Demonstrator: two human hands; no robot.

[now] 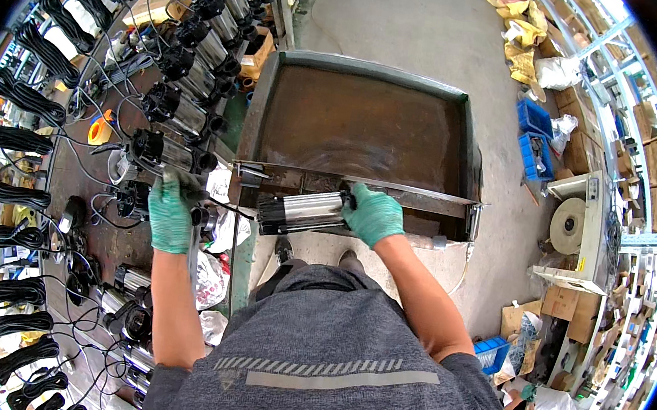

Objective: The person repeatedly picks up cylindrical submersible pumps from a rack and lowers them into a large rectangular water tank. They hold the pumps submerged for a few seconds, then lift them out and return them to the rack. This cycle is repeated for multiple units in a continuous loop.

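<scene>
My right hand [375, 216], in a green glove, grips the black end of a silver cylindrical pump [308, 212]. This pump lies nearly level over the near edge of a metal tank [367, 67] of brownish water. From its left end a black cable [224, 208] runs toward the bench. My left hand [170, 216], gloved alike, is at the bench's right edge with its fingers bent. A bench pump's black end [134, 199] shows beside it. Whatever lies in those fingers is hidden and slightly blurred.
Similar pumps [182, 110] stand in a row along the dark bench [93, 238] on my left. Coiled black cables [15, 138] hang beyond them. Blue bins [538, 156], a cable-reel machine [574, 227] and loaded shelves are on the right. Another person's hand [526, 392] shows at lower right.
</scene>
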